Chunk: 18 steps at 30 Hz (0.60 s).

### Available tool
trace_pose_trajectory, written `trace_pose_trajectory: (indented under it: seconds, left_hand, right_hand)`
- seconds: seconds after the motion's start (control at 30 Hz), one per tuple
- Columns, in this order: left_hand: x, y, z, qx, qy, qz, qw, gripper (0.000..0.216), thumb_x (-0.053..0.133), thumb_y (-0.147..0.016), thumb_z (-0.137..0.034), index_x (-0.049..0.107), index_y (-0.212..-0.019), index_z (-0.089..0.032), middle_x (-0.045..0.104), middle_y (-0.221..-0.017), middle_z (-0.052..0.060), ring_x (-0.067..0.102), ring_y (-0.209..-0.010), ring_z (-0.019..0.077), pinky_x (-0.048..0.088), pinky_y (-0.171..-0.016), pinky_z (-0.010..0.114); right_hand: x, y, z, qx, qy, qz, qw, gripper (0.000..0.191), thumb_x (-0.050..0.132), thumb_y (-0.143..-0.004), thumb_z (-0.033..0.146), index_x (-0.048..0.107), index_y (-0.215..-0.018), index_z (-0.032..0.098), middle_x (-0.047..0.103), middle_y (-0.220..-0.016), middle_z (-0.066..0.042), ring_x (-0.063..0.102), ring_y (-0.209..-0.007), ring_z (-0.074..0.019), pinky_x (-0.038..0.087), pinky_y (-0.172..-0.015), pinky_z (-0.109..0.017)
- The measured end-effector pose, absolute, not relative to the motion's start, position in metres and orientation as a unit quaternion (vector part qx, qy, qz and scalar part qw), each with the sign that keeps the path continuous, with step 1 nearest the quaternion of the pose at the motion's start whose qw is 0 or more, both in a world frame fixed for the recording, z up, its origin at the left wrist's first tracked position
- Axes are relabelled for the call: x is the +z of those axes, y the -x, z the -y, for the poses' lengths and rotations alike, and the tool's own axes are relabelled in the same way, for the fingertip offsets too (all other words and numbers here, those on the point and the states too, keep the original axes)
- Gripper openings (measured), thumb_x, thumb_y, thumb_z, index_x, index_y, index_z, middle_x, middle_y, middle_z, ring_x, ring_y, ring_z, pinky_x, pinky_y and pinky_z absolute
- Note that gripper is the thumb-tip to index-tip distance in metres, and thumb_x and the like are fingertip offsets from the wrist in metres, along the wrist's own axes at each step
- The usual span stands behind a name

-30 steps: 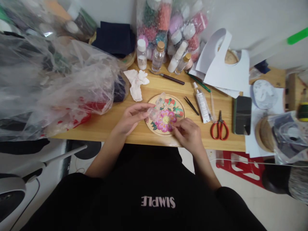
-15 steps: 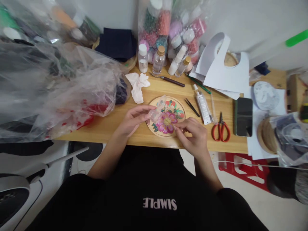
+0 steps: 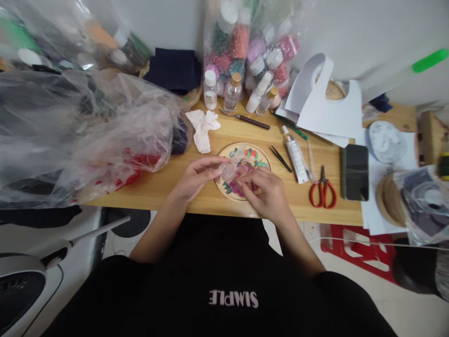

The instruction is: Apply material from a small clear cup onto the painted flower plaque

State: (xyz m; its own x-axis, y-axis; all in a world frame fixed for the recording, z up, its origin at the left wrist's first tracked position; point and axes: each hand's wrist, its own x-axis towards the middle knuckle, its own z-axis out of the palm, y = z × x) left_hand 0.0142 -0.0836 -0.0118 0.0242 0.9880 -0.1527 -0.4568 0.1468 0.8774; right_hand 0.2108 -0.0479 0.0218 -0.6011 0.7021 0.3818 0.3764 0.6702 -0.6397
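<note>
A round wooden disc [image 3: 257, 157] painted with a pink flower and green leaves lies near the front edge of the wooden desk [image 3: 157, 185]. My left hand [image 3: 194, 178] is closed on a small clear plastic bag [image 3: 232, 167] held over the disc's left side. My right hand [image 3: 264, 193] rests over the flower with its fingers pinched together right beside the bag; what they pinch is too small to make out. The hand hides most of the flower.
Black tweezers [image 3: 280, 159], a glue tube [image 3: 295, 154], red scissors [image 3: 322, 189] and a phone [image 3: 356, 172] lie to the right. A crumpled tissue [image 3: 203, 125], small bottles [image 3: 232, 91] and bagged beads stand behind. A big plastic bag [image 3: 77, 131] fills the left.
My right hand has moved left from the disc's lower right edge onto the flower, up against the bag. My left hand has held the bag almost still.
</note>
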Motion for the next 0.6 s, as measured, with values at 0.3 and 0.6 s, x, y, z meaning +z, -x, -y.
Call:
trace_pose_trajectory:
  seconds: [0.3,0.6]
  left_hand:
    - [-0.01,-0.015,0.084,0.577,-0.303,-0.404,0.642,0.023,0.083,-0.068,-0.031,0.079,-0.09,-0.026,0.076,-0.095,0.003,0.065,-0.072,0.0119,0.05,-0.06,0.022]
    - [-0.009,-0.016,0.082,0.579,-0.295,-0.408,0.641,0.027,0.087,-0.063,-0.035,0.079,-0.086,-0.025,0.076,-0.09,0.003,0.064,-0.069,0.011,0.05,-0.058,0.021]
  right_hand:
    - [0.028,-0.221,0.054,0.352,0.375,0.781,0.354,0.009,0.063,-0.085,0.017,0.065,-0.078,0.022,0.064,-0.064,0.002,0.055,-0.057,-0.0116,0.042,-0.053,-0.026]
    - [0.01,-0.249,0.059,0.251,0.388,0.83,0.311,0.01,0.063,-0.086,0.017,0.065,-0.077,0.021,0.063,-0.062,0.001,0.056,-0.06,-0.0149,0.044,-0.057,-0.029]
